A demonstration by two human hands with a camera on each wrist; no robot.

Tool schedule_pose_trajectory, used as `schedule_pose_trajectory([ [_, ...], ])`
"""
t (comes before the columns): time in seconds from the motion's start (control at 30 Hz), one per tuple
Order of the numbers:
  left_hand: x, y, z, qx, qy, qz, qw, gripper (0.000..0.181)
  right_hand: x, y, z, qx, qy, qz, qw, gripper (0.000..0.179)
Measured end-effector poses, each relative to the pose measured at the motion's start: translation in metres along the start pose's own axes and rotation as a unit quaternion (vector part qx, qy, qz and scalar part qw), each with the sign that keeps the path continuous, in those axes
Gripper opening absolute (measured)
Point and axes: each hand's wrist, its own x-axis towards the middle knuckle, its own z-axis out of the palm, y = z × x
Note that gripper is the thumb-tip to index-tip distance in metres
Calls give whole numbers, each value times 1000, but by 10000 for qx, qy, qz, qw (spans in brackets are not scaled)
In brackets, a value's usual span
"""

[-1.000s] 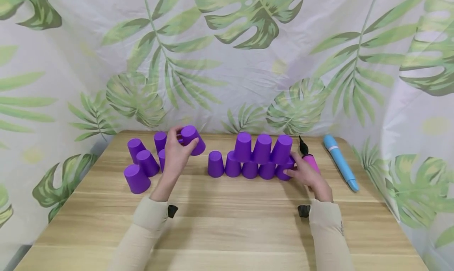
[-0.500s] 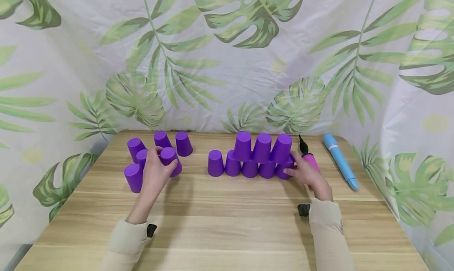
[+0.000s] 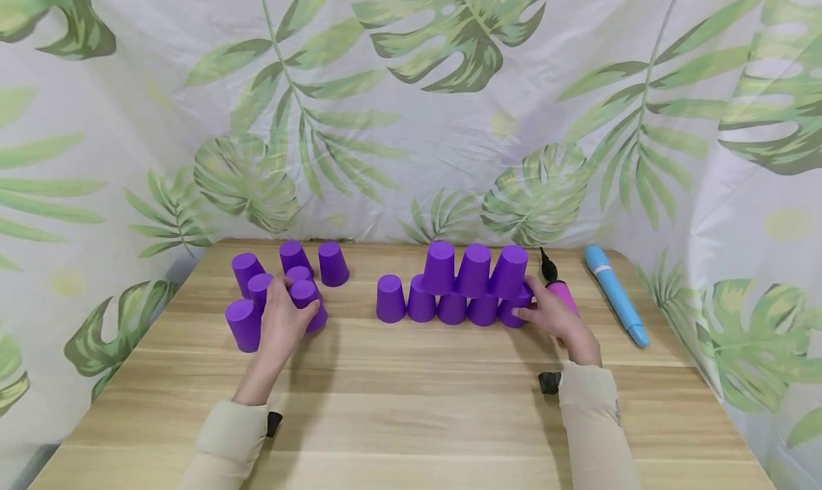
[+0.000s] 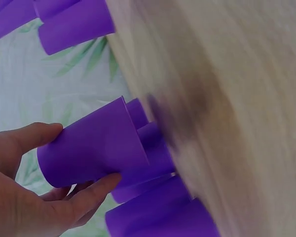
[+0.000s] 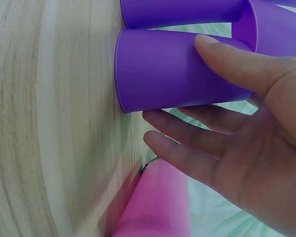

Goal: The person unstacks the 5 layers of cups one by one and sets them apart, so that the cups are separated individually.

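My head feed shows me the left hand [image 3: 279, 320] and the right hand [image 3: 557, 317] well apart over the wood-grain desk [image 3: 411, 419]. The left hand pinches a purple, tapered, plastic-looking cup [image 3: 305, 295] between thumb and fingers, its closed end up; I cannot tell whether its rim touches the desk. Six loose purple cups [image 3: 333, 264] stand near it, mouths down. The right hand has thumb and fingers around the purple end cup [image 3: 511, 312] at the right of a five-cup bottom row [image 3: 390, 299]. Over the gaps between that row's four rightmost cups I see an upper row [image 3: 474, 270] of three. Just beside the right hand lies a pink cylinder [image 3: 563, 295] with a black nozzle [image 3: 549, 268]; farther right is a light-blue tube [image 3: 618, 296]. White leaf-print cloth [image 3: 443, 147] hangs behind.
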Motion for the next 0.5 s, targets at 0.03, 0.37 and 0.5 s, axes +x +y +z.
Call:
schedule_pose_trajectory([
  [0.03, 1, -2, 2, 14, 7, -21, 10000, 57, 0, 0, 0, -20, -5, -9, 10000, 65],
  [0.37, 12, -15, 14, 171, 182, -72, 9997, 58, 0, -1, 0, 17, 49, -105, 9999, 63],
  [0.5, 13, -15, 14, 295, 97, -104, 9995, 65, 0, -1, 0, -25, 29, -130, 9999, 63],
])
